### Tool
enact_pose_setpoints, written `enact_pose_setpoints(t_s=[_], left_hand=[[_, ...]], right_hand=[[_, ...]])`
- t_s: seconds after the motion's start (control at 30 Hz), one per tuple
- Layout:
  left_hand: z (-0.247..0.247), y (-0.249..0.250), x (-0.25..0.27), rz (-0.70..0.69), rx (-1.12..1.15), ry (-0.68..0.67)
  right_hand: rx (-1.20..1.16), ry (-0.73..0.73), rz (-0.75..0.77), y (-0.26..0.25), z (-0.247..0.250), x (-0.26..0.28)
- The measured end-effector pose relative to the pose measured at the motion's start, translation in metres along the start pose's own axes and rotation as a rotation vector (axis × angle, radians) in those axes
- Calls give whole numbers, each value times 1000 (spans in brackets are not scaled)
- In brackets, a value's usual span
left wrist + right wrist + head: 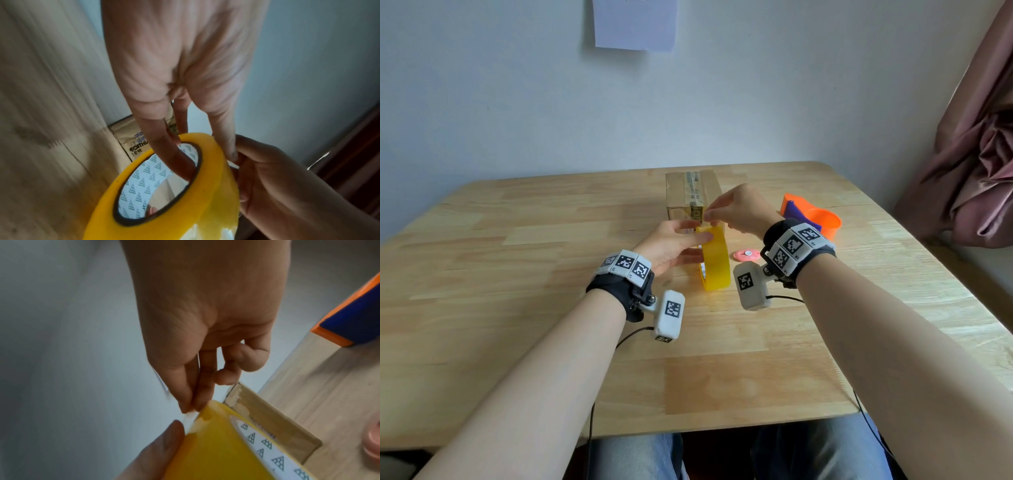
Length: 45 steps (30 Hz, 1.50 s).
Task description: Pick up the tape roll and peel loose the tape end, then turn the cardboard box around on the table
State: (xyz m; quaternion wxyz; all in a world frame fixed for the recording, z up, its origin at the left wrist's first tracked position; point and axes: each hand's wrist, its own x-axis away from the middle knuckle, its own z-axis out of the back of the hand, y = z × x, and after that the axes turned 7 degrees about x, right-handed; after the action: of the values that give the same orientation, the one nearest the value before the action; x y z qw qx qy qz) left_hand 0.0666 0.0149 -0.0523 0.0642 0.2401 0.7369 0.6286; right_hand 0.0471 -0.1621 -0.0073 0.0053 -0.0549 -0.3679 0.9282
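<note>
Forearms reach forward over the tabletop (517, 240). Left hand (671, 245) grips the upright yellow tape roll (717, 263), fingers through its core; right hand (739, 209) pinches the tape end at its top.

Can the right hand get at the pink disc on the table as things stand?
Probably yes, once freed. The pink disc lies in the open just below the right hand, nothing between them. But that hand now pinches the loose end of the tape roll, so it must let go first.

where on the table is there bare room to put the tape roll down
Bare wood lies left of the left hand and along the table near edge. It is crowded right of the tape roll: pink disc, orange dispenser, cardboard box behind.
</note>
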Motion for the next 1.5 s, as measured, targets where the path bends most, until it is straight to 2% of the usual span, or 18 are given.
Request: enact_pose_setpoints(t_s=[0.17, 0.27, 0.33, 0.5, 0.6, 0.77, 0.93, 1.07, 1.3, 1.4, 1.5], left_hand=[[5, -3, 1, 49, -7, -20], [7, -3, 4, 63, 0, -54], [6, -3, 7, 55, -22, -83], [-9, 9, 12, 1, -12, -166], [-29, 18, 8, 19, -10, -185], [-47, 19, -7, -34, -126, 4], [-38, 13, -22, -121, -138, 137], [-29, 10, -28, -198, -163, 276], [-1, 9, -33, -307, -152, 453], [9, 12, -36, -318, -117, 598], [17, 13, -39, -292, -128, 667]], right_hand=[[11, -98, -194, -4, -6, 0], [7, -227, -350, -7, -2, 4], [-79, -288, -426, -4, -2, 8], [-208, -195, -374, -3, 12, 20], [-127, -87, -323, -5, 39, 26], [98, -30, -378, 30, 58, 23], [219, -20, -444, 78, 39, 15], [259, 35, -424, 98, 21, 3], [419, -60, -436, 95, 8, -12], [516, -10, -456, 84, 13, -18], [399, 45, -395, 69, 10, -26]])
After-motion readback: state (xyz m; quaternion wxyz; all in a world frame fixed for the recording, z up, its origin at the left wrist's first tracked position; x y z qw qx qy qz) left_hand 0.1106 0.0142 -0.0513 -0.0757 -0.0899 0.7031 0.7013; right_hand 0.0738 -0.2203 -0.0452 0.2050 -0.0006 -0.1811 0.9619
